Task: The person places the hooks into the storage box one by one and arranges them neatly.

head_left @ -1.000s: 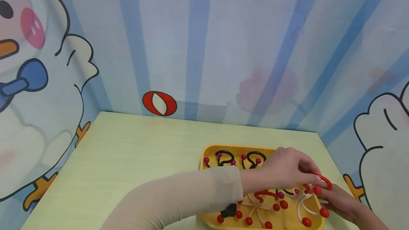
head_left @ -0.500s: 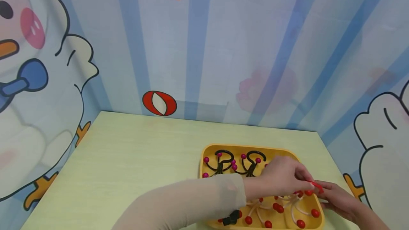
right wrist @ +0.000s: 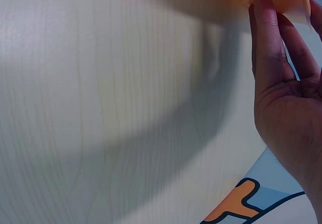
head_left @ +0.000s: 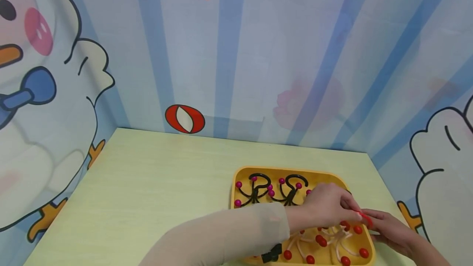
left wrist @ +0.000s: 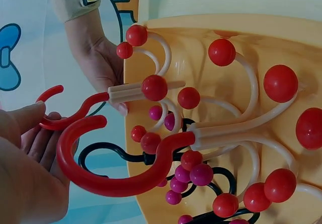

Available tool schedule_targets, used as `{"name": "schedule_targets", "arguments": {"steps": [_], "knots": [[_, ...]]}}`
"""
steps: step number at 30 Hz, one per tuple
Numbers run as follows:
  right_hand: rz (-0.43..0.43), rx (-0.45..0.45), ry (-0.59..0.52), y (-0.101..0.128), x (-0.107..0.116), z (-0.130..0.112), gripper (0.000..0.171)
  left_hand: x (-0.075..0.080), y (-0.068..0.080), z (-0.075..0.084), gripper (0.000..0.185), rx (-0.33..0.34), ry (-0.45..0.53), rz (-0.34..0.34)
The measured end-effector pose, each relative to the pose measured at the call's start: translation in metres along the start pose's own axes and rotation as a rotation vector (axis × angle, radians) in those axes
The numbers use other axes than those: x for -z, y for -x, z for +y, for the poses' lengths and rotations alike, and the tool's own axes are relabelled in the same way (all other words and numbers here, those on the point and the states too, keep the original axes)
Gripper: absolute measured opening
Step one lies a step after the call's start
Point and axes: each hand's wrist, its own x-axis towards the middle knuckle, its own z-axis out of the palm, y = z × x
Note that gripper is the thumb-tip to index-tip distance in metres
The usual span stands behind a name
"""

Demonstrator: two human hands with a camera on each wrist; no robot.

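In the head view my left hand (head_left: 329, 204) reaches across to the yellow tray's (head_left: 251, 168) right side. Thumb and fingers pinch the curved red hook handle (left wrist: 80, 116) of a claw-shaped massager with pale prongs and red ball tips. It lies low over the tray's edge. A second red-handled massager (left wrist: 113, 189) is beside it in the left wrist view. My right hand (head_left: 391, 231) holds the tray's right edge; the right wrist view shows its fingers (right wrist: 266, 32) against the tray wall.
Several black massagers (head_left: 256, 192) with magenta ball tips lie along the tray's back. The tray stands on a pale wooden table (head_left: 166, 175). A cartoon-printed cloth (head_left: 244, 73) hangs behind the table. My left sleeve (head_left: 229, 233) hides the tray's front left.
My left hand has moved slightly down with the red-handled massager, and the massager's red ball tips have come down towards the tray. My right hand has stayed at the tray's edge.
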Motion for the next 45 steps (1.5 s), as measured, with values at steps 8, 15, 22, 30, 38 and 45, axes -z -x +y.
{"name": "schedule_targets", "arguments": {"steps": [8,15,22,30,38,45], "knots": [[-0.023,0.010,-0.004,0.001,0.001,-0.003,0.053,-0.003,-0.003,-0.005,0.004,-0.001,-0.016,0.026],[-0.008,-0.013,0.026,-0.002,0.000,-0.006,0.062,-0.006,-0.006,-0.012,0.005,-0.053,-0.192,-0.034],[0.044,-0.057,0.084,-0.006,-0.003,-0.008,0.082,-0.003,-0.008,-0.010,0.005,-0.028,-0.230,-0.091],[0.051,-0.062,0.102,-0.003,0.000,-0.008,0.081,0.001,-0.007,-0.007,0.009,-0.038,-0.244,-0.123],[0.070,-0.069,0.137,0.002,0.001,-0.007,0.080,0.006,-0.004,-0.008,0.011,-0.080,-0.236,-0.135],[0.153,-0.088,0.173,0.005,-0.002,-0.009,0.080,0.032,0.010,-0.009,0.012,-0.092,-0.307,-0.095]]}}
